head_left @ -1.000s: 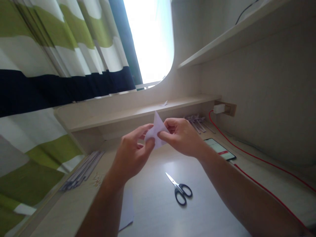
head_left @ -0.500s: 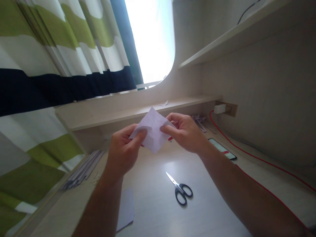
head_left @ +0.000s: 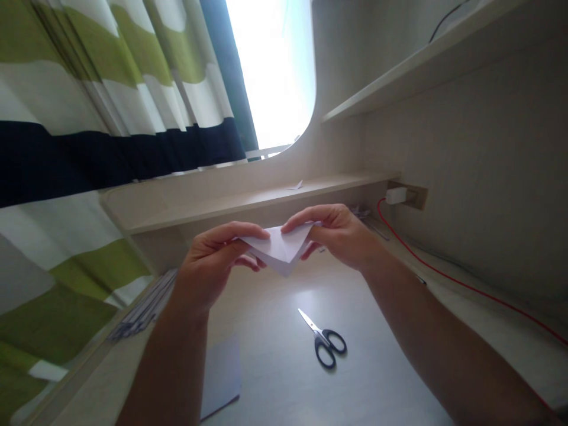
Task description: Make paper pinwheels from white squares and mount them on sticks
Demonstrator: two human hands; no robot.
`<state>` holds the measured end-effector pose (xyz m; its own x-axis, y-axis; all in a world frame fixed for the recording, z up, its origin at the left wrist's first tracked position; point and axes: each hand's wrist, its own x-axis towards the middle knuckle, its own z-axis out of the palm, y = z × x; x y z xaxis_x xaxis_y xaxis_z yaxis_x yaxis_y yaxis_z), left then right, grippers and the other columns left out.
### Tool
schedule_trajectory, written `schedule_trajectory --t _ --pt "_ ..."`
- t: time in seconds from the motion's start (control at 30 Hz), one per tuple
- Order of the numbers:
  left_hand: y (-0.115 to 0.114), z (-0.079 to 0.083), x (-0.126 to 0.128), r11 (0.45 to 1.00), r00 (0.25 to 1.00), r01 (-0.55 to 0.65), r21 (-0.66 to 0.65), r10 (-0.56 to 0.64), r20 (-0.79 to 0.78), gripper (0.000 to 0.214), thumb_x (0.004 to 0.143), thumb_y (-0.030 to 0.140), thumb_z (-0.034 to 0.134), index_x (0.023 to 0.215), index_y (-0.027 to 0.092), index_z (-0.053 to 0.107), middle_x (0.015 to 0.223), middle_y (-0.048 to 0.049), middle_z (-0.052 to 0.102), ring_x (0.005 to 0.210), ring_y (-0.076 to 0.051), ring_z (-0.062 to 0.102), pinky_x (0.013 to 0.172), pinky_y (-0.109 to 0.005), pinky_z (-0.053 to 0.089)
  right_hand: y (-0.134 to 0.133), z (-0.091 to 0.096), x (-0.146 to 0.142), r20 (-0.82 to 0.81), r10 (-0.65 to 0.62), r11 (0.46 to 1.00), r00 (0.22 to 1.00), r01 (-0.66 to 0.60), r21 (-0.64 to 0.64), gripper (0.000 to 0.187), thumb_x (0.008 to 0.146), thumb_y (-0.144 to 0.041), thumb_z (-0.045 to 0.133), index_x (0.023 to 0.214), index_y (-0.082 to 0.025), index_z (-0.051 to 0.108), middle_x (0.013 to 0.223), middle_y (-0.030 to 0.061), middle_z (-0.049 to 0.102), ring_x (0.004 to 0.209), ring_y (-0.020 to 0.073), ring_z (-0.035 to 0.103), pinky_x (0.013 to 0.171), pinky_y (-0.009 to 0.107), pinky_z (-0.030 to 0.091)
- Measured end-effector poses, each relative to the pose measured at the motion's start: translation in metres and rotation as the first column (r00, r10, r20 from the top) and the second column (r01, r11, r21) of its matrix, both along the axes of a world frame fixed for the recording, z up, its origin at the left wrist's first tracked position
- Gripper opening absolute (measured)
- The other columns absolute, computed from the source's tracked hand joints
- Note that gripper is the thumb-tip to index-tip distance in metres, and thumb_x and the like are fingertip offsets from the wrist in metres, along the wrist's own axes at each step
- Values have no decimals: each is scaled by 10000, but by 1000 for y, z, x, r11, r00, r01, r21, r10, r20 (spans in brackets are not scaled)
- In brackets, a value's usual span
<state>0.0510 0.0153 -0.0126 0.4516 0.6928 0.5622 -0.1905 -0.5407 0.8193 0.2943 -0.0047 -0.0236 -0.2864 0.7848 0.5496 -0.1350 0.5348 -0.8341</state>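
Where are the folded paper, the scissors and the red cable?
folded paper (head_left: pixel 280 248), head view, middle of the sheet between the hands
scissors (head_left: pixel 329 344), head view, black handle loops
red cable (head_left: pixel 461 284), head view, stretch along the wall

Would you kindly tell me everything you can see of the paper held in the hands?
The paper is a small white sheet, thin and creased, folded so its lower edge comes to a downward point. It is held in the air above the desk, roughly level, near the shelf. The left hand pinches its left corner and the right hand its right corner. Nothing else touches it.
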Motion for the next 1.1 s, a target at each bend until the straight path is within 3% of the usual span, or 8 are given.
schedule_trajectory --t 0.17,0.3,0.43,0.57,0.73,0.9,1.0,1.1 --pt "2 0 -4 999 998 39 17 -38 -45 176 876 170 714 937 232 867 906 -64 805 700 -180 758 604 -272 678 -4 3 10 114 66 994 991 -75 76 224 876 -168 724 1070 -211 826 1037 35 789 837 136 730 649 211 625" --pt "0 0 -1 998 997 45 34 -43 -65 200 889 142 682 916 227 861 879 -57 795 719 -179 756 612 -267 675 -11 8 14 236 166 984 957 -177 22 442 864 -315 831 1281 -208 731 1073 53 789 915 164 746 718 232 616" --pt "-3 -2 3 997 994 47 63 -40 -104 245 921 117 632 943 231 848 902 -51 783 750 -171 755 623 -251 661 -8 7 10 252 127 989 959 -102 -109 399 967 -516 686 1103 -148 758 941 69 785 771 166 766 624 246 624" --pt "-2 -5 6 994 993 39 104 -27 -116 228 961 147 619 970 232 831 939 -46 769 793 -161 739 656 -252 655 -4 4 6 271 156 976 950 -107 -188 371 922 -496 758 981 -131 737 860 56 777 694 143 758 599 225 617" --pt "0 -7 9 997 997 -68 22 69 -42 389 943 291 719 1329 281 669 881 -7 756 720 -162 727 591 -264 642 -5 5 7 191 76 990 979 -52 -128 358 897 -469 794 995 -128 742 833 41 766 652 128 747 576 213 620" --pt "-1 -9 18 994 983 -72 -80 57 -175 263 947 422 690 942 169 763 803 -47 762 680 -163 713 544 -235 592 -5 5 7 88 -55 995 995 61 -73 329 889 -443 807 975 -133 738 794 27 759 616 126 742 552 203 617" --pt "-6 -10 26 997 960 -82 6 80 -268 293 926 440 735 865 155 776 771 -52 764 665 -134 694 588 -218 565 -4 4 4 50 -107 993 993 109 -36 328 882 -433 814 991 -133 740 817 35 763 628 131 742 565 213 622" --pt "-9 -13 32 979 955 -173 106 193 -223 243 920 396 762 885 156 770 726 -31 746 626 -110 658 593 -213 531 -4 3 2 43 -126 992 991 126 4 323 875 -415 822 1013 -135 742 836 39 765 640 136 740 581 232 627"
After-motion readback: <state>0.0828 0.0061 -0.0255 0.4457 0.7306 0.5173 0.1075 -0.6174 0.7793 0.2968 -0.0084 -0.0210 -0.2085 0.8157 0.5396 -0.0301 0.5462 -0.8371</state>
